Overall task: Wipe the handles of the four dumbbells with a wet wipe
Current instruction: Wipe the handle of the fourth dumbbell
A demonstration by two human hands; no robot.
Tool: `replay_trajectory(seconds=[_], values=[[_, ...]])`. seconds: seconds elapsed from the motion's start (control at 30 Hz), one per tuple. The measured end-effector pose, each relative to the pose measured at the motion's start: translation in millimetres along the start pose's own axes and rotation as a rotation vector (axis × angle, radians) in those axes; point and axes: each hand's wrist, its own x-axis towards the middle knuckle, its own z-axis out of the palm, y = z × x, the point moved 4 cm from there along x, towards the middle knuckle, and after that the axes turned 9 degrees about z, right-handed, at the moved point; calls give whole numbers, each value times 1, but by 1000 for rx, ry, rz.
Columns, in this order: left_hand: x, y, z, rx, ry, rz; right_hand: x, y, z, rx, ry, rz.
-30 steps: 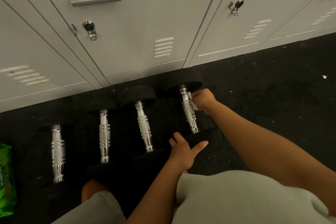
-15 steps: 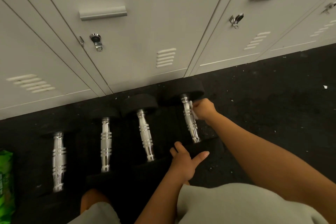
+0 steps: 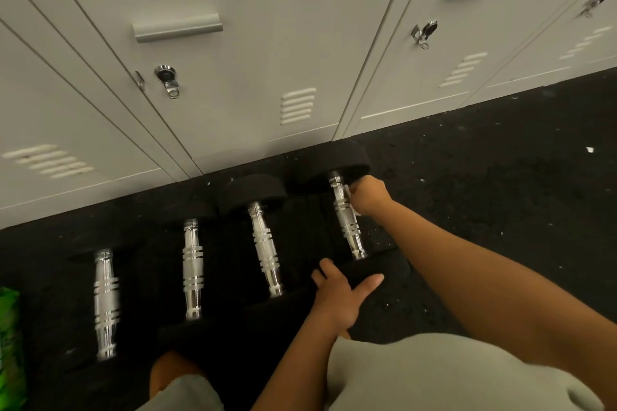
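Several black dumbbells with chrome handles lie side by side on the dark floor, in front of the lockers. My right hand point(image 3: 367, 193) is closed on a white wet wipe point(image 3: 347, 191), pressed against the upper end of the rightmost dumbbell's handle point(image 3: 347, 220). My left hand point(image 3: 340, 297) rests on that dumbbell's near black head point(image 3: 384, 269), thumb and fingers spread over it. The other handles, the second from the right point(image 3: 265, 248), the third point(image 3: 192, 269) and the leftmost point(image 3: 106, 302), lie untouched.
Grey metal lockers point(image 3: 250, 77) stand directly behind the dumbbells. A green wipes pack point(image 3: 10, 344) lies at the left edge on the floor. Black speckled floor point(image 3: 500, 177) stretches to the right. My knees in grey shorts point(image 3: 434, 374) fill the bottom.
My right hand with the wipe has stayed at the upper part of the rightmost handle, shifting slightly along it. The left hand keeps its hold on the near head. The view tilted a little.
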Motion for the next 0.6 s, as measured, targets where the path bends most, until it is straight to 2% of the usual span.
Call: replay_trajectory(seconds=[0.07,0.23,0.4,0.53,0.6], values=[[1,-1,0,-5,8,-12,-2,2,1,6,9,-16],[3,-4,1,-31,5,-12,-9,14,3,-66,-108,58],[3,-3,2,-9,35,-10,-7,12,2,-122,-93,-6],[5,-5,2,-19,33,-21,-17,23,7,-281,-221,65],[4,-4,2,-2,43,-22,-19,23,6,-262,-241,54]])
